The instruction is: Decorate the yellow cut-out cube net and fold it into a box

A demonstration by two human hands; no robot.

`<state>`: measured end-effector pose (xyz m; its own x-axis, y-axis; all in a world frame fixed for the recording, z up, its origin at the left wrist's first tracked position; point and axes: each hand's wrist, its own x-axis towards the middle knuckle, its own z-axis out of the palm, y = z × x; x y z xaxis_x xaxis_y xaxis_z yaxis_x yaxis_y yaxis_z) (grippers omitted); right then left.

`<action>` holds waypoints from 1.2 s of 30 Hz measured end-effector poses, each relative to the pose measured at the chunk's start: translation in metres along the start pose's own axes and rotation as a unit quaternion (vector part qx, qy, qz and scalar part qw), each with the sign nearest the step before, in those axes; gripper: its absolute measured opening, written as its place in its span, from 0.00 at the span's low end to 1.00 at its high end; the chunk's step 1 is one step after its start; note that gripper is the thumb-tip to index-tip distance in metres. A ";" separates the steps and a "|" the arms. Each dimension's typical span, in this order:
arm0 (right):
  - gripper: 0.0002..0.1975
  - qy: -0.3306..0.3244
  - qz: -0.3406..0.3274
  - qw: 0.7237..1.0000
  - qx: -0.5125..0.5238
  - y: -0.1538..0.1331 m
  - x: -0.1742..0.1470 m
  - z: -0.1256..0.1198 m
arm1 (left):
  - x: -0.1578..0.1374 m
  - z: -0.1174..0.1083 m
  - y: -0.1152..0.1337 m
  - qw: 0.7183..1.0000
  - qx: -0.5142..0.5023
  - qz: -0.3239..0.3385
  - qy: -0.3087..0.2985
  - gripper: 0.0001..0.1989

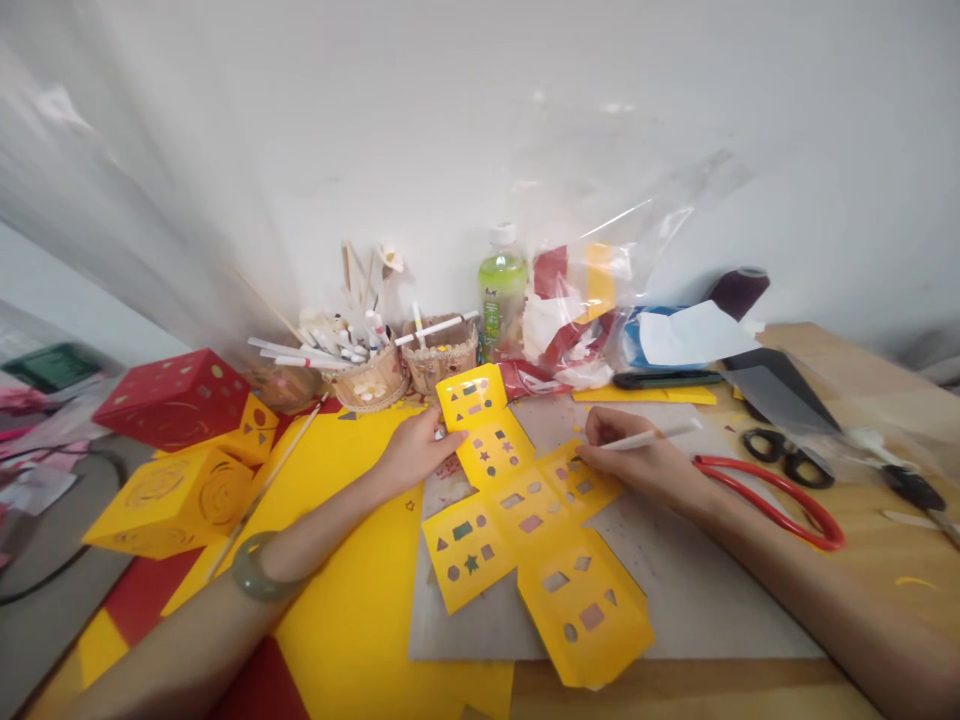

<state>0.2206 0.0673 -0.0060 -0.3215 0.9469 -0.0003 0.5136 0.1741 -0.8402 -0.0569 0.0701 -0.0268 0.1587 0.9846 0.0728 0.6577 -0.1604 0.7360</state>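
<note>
A yellow cardboard box net (517,495) lies unfolded, with cut-out stars, circles, triangles and other shapes across its panels. My left hand (421,442) grips its upper left edge, thumb over the card and the other fingers partly hidden. In my right hand (637,465) is a slim white pen (652,437), its back end pointing right. That hand rests by the right-hand panel, and the pen's tip end is at the panel's cut-outs, mostly covered by my fingers. Beneath the net is a grey board (697,600).
Left stand a red box (172,400) and a yellow box (169,500), near yellow sheets (352,590). Behind are a basket of pens (371,380) and a green drink bottle (502,285). Red-handled tool (787,500), black scissors (787,457) and a cutter (667,379) lie right.
</note>
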 end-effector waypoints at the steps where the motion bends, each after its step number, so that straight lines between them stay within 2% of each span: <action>1: 0.11 -0.003 -0.004 1.000 -0.006 0.000 0.000 0.000 | 0.000 0.000 0.001 1.000 0.000 -0.002 0.001 0.15; 6: 0.11 -0.007 -0.007 1.000 -0.030 -0.003 -0.001 -0.001 | -0.001 0.000 0.002 1.000 -0.002 -0.014 0.003 0.15; 13: 0.10 0.002 0.024 0.998 -0.052 -0.011 -0.008 0.002 | 0.000 0.001 0.001 0.999 0.005 -0.033 -0.012 0.17; 19: 0.10 0.005 0.035 0.997 -0.065 -0.012 -0.007 0.004 | -0.001 0.000 0.002 0.998 -0.026 -0.053 -0.034 0.18; 36: 0.09 0.001 0.030 0.996 -0.080 -0.011 -0.007 0.004 | -0.001 0.002 -0.002 0.998 -0.033 -0.045 -0.019 0.16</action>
<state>0.2141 0.0577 0.0013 -0.2848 0.9575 -0.0461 0.6521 0.1582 -0.7415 -0.0570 0.0690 -0.0297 0.1297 0.9913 -0.0206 0.6205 -0.0650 0.7815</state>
